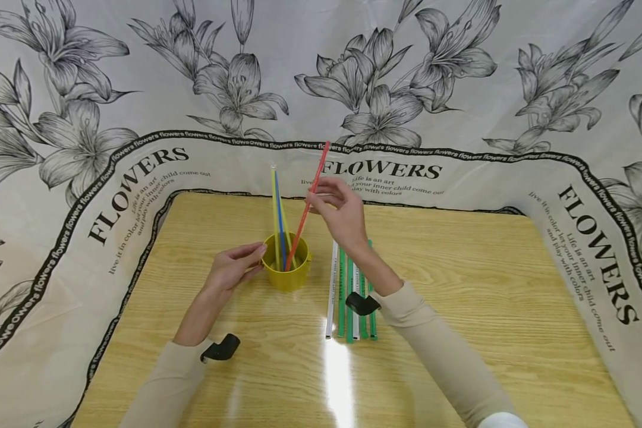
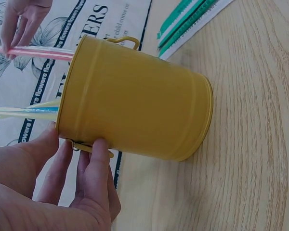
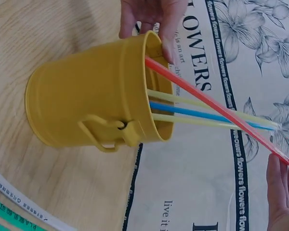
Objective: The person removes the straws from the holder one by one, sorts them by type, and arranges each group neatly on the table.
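Note:
A yellow metal bucket with small side handles stands upright on the table. My left hand holds it from the left, thumb at the rim and fingers around the side handle in the left wrist view. My right hand pinches a long red straw by its upper part, above and right of the bucket. The straw slants, its lower end inside the bucket. A blue straw and two pale yellow straws stand in the bucket, leaning together at their tops in the right wrist view.
Right of the bucket lies a row of green straw packets and white straw packets, partly under my right forearm. A flower-printed cloth borders the wood table at the back and sides.

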The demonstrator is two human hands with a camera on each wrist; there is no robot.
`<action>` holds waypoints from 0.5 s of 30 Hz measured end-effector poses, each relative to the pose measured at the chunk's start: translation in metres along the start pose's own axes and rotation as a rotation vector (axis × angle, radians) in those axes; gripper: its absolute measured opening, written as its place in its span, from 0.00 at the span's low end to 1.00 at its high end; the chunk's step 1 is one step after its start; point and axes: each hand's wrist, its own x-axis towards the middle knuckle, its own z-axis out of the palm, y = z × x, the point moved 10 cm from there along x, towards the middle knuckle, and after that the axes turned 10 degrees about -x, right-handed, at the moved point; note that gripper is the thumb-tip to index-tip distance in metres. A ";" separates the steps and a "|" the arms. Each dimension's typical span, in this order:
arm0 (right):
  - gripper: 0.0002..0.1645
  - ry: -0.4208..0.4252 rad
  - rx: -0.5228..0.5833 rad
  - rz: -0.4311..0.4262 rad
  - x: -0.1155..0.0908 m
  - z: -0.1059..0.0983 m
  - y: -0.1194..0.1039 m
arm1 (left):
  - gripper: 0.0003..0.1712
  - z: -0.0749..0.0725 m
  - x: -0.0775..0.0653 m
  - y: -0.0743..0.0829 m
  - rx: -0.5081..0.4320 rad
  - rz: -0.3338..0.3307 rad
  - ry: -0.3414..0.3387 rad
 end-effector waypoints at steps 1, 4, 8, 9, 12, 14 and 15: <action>0.18 0.012 0.020 0.009 0.001 -0.004 0.000 | 0.24 0.000 0.000 0.000 0.000 0.000 -0.001; 0.18 0.048 0.089 0.057 0.002 -0.016 0.003 | 0.24 0.000 0.000 0.000 0.003 0.001 -0.003; 0.19 0.090 0.165 0.132 0.003 -0.031 0.008 | 0.24 -0.001 0.000 0.000 0.003 -0.001 0.000; 0.18 0.097 0.174 0.148 0.003 -0.034 0.009 | 0.24 -0.002 0.001 -0.001 0.002 -0.002 0.001; 0.17 0.115 0.180 0.181 0.002 -0.046 0.013 | 0.24 -0.002 0.001 -0.001 0.000 -0.001 0.001; 0.17 0.121 0.172 0.197 0.001 -0.054 0.015 | 0.25 -0.002 0.000 -0.001 0.000 0.000 -0.002; 0.17 0.122 0.168 0.204 0.000 -0.057 0.017 | 0.25 -0.002 0.000 -0.001 0.000 0.000 -0.003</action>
